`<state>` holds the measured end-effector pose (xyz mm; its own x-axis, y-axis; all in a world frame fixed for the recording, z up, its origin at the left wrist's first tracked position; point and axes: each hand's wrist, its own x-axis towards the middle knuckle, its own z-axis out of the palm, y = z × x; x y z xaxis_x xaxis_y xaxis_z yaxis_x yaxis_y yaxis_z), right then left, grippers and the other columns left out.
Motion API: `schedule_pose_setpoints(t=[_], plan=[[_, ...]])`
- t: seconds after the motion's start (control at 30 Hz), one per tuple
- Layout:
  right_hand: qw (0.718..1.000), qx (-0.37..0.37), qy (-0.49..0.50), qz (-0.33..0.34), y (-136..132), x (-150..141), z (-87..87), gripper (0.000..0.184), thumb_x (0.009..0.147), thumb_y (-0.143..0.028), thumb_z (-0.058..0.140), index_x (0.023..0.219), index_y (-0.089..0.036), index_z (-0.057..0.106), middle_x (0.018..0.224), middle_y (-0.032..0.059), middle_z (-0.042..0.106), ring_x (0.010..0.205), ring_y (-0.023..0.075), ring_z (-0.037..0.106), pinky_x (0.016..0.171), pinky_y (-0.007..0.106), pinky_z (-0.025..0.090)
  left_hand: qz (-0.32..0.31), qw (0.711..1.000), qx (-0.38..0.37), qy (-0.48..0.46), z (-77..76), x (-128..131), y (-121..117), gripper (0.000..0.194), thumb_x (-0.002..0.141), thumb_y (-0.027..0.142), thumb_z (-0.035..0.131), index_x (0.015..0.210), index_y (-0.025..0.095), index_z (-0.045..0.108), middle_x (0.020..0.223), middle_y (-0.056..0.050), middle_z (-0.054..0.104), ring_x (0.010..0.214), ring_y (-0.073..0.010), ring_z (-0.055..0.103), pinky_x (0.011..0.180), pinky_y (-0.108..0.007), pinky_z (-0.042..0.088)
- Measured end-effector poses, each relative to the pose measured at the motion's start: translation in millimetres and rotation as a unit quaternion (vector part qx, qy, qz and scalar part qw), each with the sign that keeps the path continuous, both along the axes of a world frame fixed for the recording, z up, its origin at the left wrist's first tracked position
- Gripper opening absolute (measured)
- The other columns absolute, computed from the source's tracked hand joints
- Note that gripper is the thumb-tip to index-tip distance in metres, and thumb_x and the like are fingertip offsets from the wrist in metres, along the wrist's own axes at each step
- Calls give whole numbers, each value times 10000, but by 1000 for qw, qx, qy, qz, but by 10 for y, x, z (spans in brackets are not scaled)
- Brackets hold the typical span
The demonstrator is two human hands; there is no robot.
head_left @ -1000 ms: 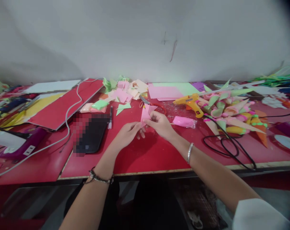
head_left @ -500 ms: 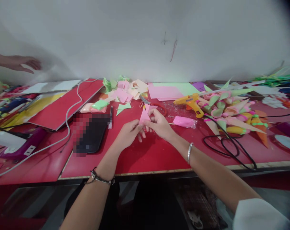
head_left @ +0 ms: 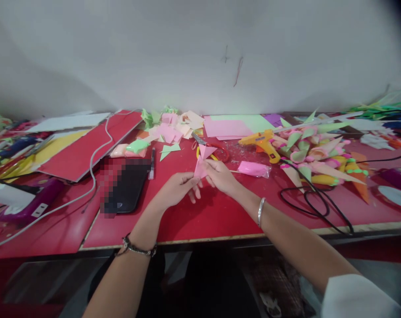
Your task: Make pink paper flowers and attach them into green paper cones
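Between my two hands is a small piece of pink paper (head_left: 201, 164), its upper part spread into two pointed tips. The fingers of my left hand (head_left: 180, 187) pinch its lower left side. My right hand (head_left: 220, 176) grips it from the right, with thumb and fingers closed on the paper near its middle. Just behind the paper lie scissors (head_left: 222, 151) with red and yellow handles, partly hidden by it. A pink packet (head_left: 254, 169) rests to the right of my right hand. Cut green paper triangles (head_left: 170, 151) lie beyond my left hand.
A black phone (head_left: 129, 185) lies left of my hands. On the right are a yellow glue gun (head_left: 262, 143), its looped black cord (head_left: 314, 207) and a heap of paper cones (head_left: 314, 152). Pink sheets (head_left: 228, 127) lie by the wall; a white cable (head_left: 93, 163) crosses the left side.
The pink paper now stands with two tips spread at its top, and my right fingers have shifted lower on it. Another person's hand at the upper left has left the view.
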<state>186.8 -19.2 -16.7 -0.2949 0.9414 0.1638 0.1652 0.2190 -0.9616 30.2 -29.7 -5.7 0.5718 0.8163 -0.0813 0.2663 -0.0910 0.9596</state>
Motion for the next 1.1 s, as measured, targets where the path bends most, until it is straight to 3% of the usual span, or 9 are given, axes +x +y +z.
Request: schedule_pose_setpoints(t=[0.2,0.33,0.63,0.8,0.9,0.97,1.1], plan=[[998,64,-9,19,12,-7,-14,161,739,-292,546,659,-165,486,550,-40,512,513,83,485,493,206,373,-1,999,-28,23,-13,16,-19,252,827,336,396,714,142,510,525,13,585,399,-88,551,448,-182,414],[998,53,-32,7,19,-8,-24,251,802,-344,453,623,-168,468,500,-35,493,460,84,462,450,211,340,4,999,-26,25,-19,32,-28,250,829,330,392,703,147,506,495,22,575,390,-87,548,439,-176,409],[997,36,27,-64,-16,-12,-17,439,844,-448,349,490,-188,343,350,-73,344,321,39,309,353,190,241,22,999,12,21,-2,123,-97,322,822,395,375,650,162,513,446,29,581,391,-98,549,466,-189,403],[998,-6,56,20,25,-39,-21,284,770,-426,493,653,-168,470,464,-63,489,378,54,438,388,183,348,109,989,79,61,-1,89,-106,413,829,425,346,553,169,517,373,33,558,415,-96,539,557,-189,403],[996,-29,63,51,35,-60,-8,238,769,-398,496,725,-165,478,551,-40,560,464,76,534,469,203,433,141,984,79,69,-7,43,-83,453,823,462,347,505,173,492,318,37,508,388,-102,522,535,-191,394],[997,-37,46,46,22,-60,-1,231,796,-383,456,704,-171,451,520,-44,560,413,70,520,423,189,412,157,981,79,80,-12,30,-73,476,815,483,349,478,173,481,299,38,481,364,-106,509,502,-193,383],[999,-39,5,23,-19,-51,-7,291,856,-364,331,624,-192,368,350,-88,444,236,39,333,275,158,226,184,966,150,104,-5,39,-73,455,817,455,361,510,167,533,361,26,534,393,-98,511,487,-183,358]])
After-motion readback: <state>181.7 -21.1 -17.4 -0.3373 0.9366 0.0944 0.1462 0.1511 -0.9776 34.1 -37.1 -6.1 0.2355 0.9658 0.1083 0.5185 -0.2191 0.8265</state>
